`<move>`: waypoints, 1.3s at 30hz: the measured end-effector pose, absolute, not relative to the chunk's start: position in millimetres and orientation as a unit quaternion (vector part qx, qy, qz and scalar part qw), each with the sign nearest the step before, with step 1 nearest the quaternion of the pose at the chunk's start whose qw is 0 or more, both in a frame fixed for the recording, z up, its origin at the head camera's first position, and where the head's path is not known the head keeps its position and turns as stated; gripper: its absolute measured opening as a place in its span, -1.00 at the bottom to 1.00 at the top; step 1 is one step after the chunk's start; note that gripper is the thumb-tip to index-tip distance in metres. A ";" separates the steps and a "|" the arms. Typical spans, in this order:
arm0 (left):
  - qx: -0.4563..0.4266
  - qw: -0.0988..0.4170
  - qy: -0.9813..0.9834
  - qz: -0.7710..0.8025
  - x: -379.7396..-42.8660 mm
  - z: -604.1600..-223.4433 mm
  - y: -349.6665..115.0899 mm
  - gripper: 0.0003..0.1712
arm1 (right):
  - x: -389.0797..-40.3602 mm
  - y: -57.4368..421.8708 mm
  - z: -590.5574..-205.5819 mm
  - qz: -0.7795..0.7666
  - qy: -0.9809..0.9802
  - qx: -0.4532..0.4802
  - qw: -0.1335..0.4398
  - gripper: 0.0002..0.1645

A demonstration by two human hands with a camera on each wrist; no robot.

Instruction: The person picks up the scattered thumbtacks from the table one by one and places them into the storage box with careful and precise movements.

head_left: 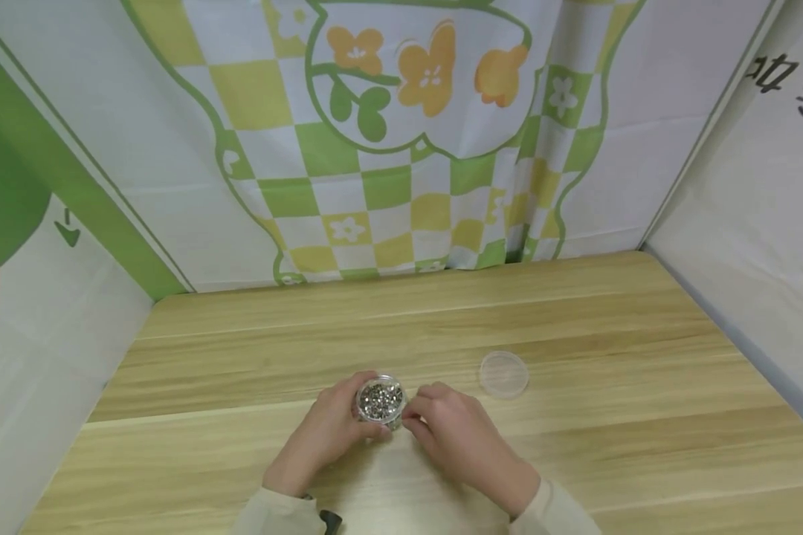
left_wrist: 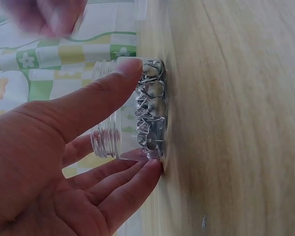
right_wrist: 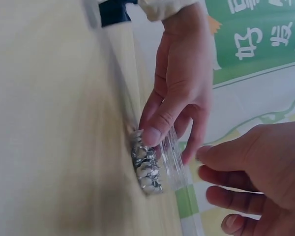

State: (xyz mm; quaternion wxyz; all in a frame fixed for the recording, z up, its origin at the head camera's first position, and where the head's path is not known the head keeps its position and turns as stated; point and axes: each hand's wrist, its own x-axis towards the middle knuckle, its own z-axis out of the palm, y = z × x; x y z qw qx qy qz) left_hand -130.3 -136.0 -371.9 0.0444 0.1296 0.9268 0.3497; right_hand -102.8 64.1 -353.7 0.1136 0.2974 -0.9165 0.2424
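Observation:
My left hand [head_left: 337, 420] holds a clear round jar [left_wrist: 125, 108] by its side, thumb on one side and fingers on the other. The jar stands upright and open on the table. Silver thumbtacks [head_left: 381, 401] lie in its lower part, as the wrist views show. Close to the jar's right side is my right hand [head_left: 451, 427], its fingers bent and the thumb near the index finger. In the left wrist view that hand is blurred, with a thin edge at its fingertips; whether it pinches anything is unclear. A clear round lid [head_left: 504, 374] lies flat to the right.
The wood-grain table [head_left: 609, 357] extends around both hands. Behind it hangs a checked green and yellow curtain [head_left: 388, 193]. White printed panels [head_left: 743, 223] flank the sides. A dark band [head_left: 331, 520] shows near the left cuff.

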 end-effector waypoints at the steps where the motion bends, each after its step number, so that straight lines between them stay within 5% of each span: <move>1: 0.129 0.045 0.927 0.349 -130.6 -371.8 -136.2 -0.08 | -108.6 59.3 -352.1 0.241 -0.915 0.299 0.121 -0.96; 10: 0.127 0.053 0.931 0.337 -131.1 -371.0 -136.8 -0.07 | -139.4 33.7 -358.1 0.234 -0.916 0.302 0.124 -0.95; 26: 0.127 0.049 0.931 0.339 -131.5 -370.1 -135.9 -0.07 | -137.0 52.9 -364.0 0.252 -0.921 0.272 0.116 -0.81; 30: 0.135 0.041 0.930 0.340 -132.1 -369.2 -134.6 -0.04 | -135.9 85.5 -369.8 0.276 -0.919 0.246 0.137 -0.66; 34: 0.153 0.041 0.925 0.345 -134.6 -371.1 -131.6 -0.05 | -136.7 117.2 -376.0 0.277 -0.924 0.217 0.151 -0.30; 39: 0.199 0.052 0.911 0.358 -141.2 -374.1 -116.0 -0.07 | -140.6 147.3 -383.0 0.240 -0.949 0.176 0.102 0.08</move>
